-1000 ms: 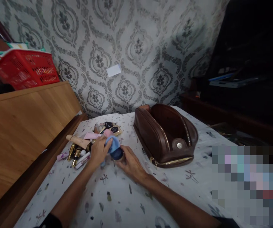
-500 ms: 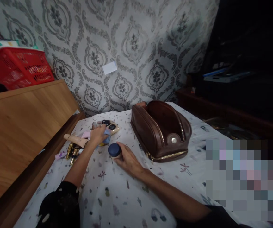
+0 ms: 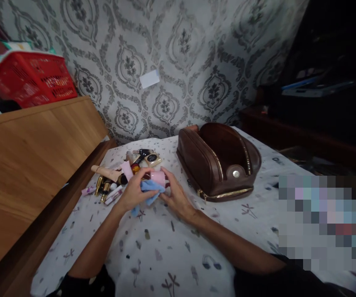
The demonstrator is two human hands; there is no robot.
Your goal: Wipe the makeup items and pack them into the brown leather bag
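Observation:
My right hand (image 3: 179, 200) is closed around the side of a small pink jar (image 3: 158, 177); whether it has a lid is not visible from here. My left hand (image 3: 136, 192) grips a light blue cloth (image 3: 151, 189) and presses it against the jar's near left side. Just beyond and left of the hands lies a loose group of cosmetics: a beige tube (image 3: 106, 172), gold-capped tubes (image 3: 98, 185), a pink packet (image 3: 126, 170) and a cream compact with a black oval (image 3: 152, 159). To the right stands a brown leather toiletry bag (image 3: 201, 165), its top unzipped and gaping.
A white patterned cloth (image 3: 165, 255) covers the surface. Along the left runs a wooden panel (image 3: 41, 148), with a red plastic basket (image 3: 32, 78) behind its top edge. The patterned wall (image 3: 184, 74) closes off the back. A blurred patch hides the right side.
Both hands have come together. The left hand has moved right from the cosmetics with the blue cloth. The jar, seen earlier with its dark blue lid up, now shows a pink side.

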